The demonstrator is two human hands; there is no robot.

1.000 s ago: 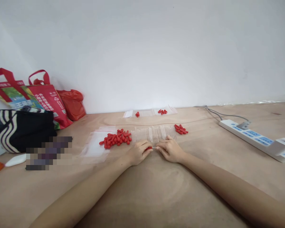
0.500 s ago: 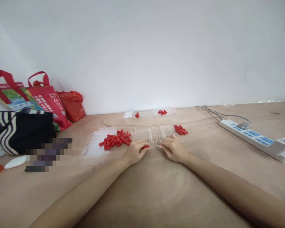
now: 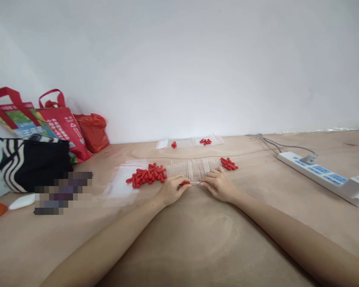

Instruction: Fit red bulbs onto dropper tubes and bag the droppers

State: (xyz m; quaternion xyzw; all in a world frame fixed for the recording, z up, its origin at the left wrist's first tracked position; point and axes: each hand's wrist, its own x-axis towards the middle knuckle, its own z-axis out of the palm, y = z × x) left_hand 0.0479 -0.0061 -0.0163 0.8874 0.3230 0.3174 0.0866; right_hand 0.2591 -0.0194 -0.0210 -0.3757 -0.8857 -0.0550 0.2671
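My left hand (image 3: pixel 172 190) pinches a small red rubber piece (image 3: pixel 184 183) near the middle of the table. From it a thin clear tube (image 3: pixel 195 183) runs to the right, its other end between the fingers of my right hand (image 3: pixel 219 185). Just beyond both hands lies a row of clear thin tubes (image 3: pixel 193 169). A pile of red rubber pieces (image 3: pixel 146 175) is left of the row, partly on clear plastic bags (image 3: pixel 119 185). A smaller group of red pieces (image 3: pixel 229 164) lies at the row's right end.
Near the wall, more red pieces (image 3: pixel 205 141) lie on a clear bag (image 3: pixel 161 144). A power strip (image 3: pixel 314 169) with grey cables stands at the right. Shopping bags (image 3: pixel 68 129), a black striped bag (image 3: pixel 42 165) and a white object (image 3: pixel 22 201) are at the left.
The whole view has shifted slightly. Both hands keep nearly the same place over the table, and the fingers still hold the red piece and the tube.
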